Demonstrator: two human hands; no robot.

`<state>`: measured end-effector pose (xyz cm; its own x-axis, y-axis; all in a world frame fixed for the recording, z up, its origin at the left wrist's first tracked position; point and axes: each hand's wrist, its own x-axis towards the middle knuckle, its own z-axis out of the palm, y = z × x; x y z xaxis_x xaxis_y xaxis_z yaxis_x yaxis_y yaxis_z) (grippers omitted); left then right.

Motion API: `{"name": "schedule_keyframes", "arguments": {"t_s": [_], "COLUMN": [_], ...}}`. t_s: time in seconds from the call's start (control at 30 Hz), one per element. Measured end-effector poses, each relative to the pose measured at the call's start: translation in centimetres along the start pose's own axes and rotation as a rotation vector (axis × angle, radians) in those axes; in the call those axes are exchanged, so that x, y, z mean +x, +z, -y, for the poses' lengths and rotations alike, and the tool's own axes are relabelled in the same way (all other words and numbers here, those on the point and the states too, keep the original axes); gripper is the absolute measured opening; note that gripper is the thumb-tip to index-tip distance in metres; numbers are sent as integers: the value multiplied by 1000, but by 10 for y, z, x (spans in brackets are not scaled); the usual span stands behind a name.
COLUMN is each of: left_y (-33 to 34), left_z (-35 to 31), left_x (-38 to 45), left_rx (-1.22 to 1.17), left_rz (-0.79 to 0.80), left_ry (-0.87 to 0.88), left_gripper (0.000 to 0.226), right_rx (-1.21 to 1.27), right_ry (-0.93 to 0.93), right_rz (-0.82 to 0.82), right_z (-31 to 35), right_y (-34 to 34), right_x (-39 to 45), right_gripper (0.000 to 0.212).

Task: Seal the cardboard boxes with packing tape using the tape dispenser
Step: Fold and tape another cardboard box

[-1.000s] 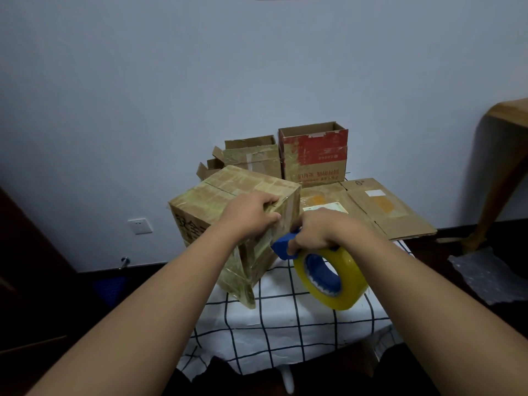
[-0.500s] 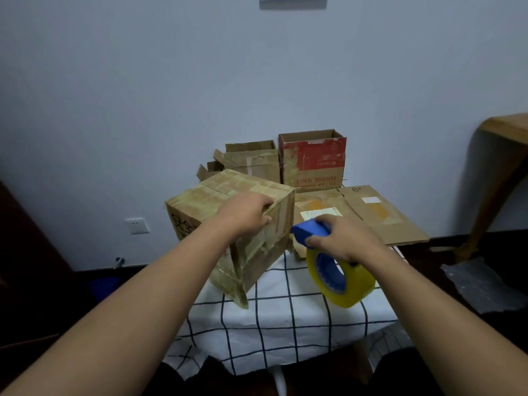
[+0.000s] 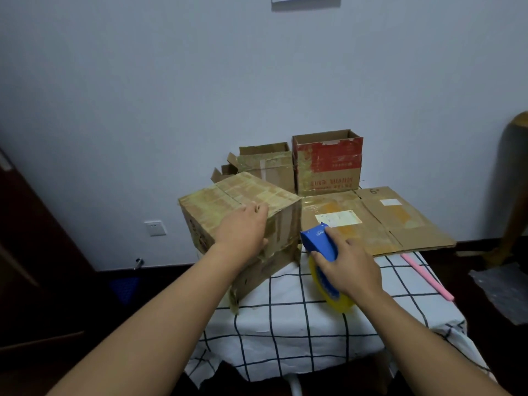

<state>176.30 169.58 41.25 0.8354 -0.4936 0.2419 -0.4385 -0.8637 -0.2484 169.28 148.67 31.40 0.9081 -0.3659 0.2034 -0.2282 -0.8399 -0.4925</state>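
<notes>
1. Your left hand (image 3: 243, 232) lies flat, fingers straight, on the near top edge of the taped cardboard box (image 3: 240, 218), which stands tilted on the left of the checked tablecloth (image 3: 285, 324). Press firmly so the box cannot slide.
2. Just right of the box, your right hand (image 3: 347, 267) grips the blue tape dispenser (image 3: 320, 244) with its yellow tape roll (image 3: 340, 304). Bring its blade end flat against the box's side seam before pulling.
3. Whether a tape tail links dispenser and box is too faint to tell; check first.
4. Further right, the flattened cardboard (image 3: 380, 221) and the open boxes behind it wait unsealed; keep your elbow off them.
</notes>
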Motion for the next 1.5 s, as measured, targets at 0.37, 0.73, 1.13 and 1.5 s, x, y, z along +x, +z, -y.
{"name": "schedule_keyframes", "arguments": {"t_s": [0.37,0.73,1.13,1.5], "left_y": [2,-1,-4,11], "left_z": [-8,-11,1,-6], "left_x": [-3,-1,0,-4], "left_rx": [16,-31,-162,77], "left_rz": [19,101,108,10], "left_ry": [-23,-63,-61,-36], "left_gripper": [85,83,61,95], "right_rx": [-3,16,-8,8], "right_ry": [37,32,25,37], "right_rz": [4,-11,-8,5], "right_z": [2,-1,-2,-2], "right_y": [2,3,4,3], "right_x": [1,-1,3,1], "right_gripper": [62,63,66,65]}}
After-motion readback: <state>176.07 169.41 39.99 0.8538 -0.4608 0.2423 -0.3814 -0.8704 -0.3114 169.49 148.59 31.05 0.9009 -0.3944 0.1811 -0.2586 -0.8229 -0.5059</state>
